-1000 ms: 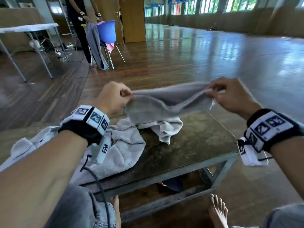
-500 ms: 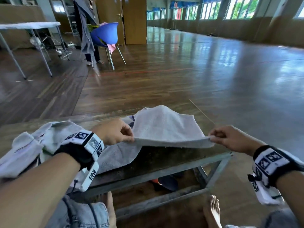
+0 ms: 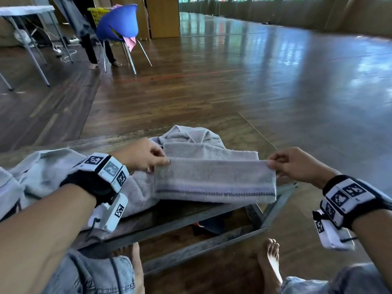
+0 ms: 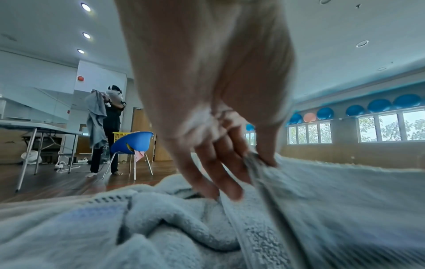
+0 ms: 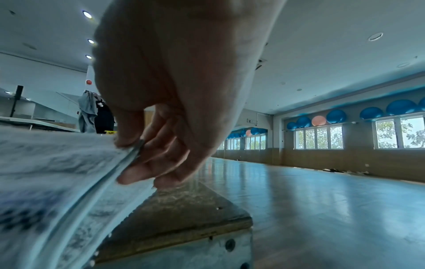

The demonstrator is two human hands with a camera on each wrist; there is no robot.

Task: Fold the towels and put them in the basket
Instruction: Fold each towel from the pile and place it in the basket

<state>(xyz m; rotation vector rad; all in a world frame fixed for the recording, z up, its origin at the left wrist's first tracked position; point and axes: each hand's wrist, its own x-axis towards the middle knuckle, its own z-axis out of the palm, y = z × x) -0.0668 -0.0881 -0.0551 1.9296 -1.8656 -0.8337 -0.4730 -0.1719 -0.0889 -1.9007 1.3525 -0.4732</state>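
A grey towel (image 3: 214, 183) with a dark stitched stripe lies folded over on the low table (image 3: 176, 219). My left hand (image 3: 157, 164) pinches its upper left corner, and my right hand (image 3: 273, 165) pinches its upper right corner. The left wrist view shows thumb and fingers nipping the towel's hem (image 4: 257, 163). In the right wrist view the thumb and fingers clamp the layered edge (image 5: 135, 151). More loose grey towels (image 3: 191, 136) lie behind and to the left (image 3: 46, 168). A yellow basket (image 3: 98, 14) stands far off behind a blue chair.
A blue chair (image 3: 118, 24) and another person (image 3: 89, 45) holding a cloth stand at the far left by a white folding table (image 3: 25, 10). Wooden floor (image 3: 254, 81) stretches ahead. My bare feet (image 3: 269, 262) rest under the table's metal frame.
The towel, held up in the air a second ago, has come down onto the table and its near edge is folded over. Both hands moved lower and nearer to me.
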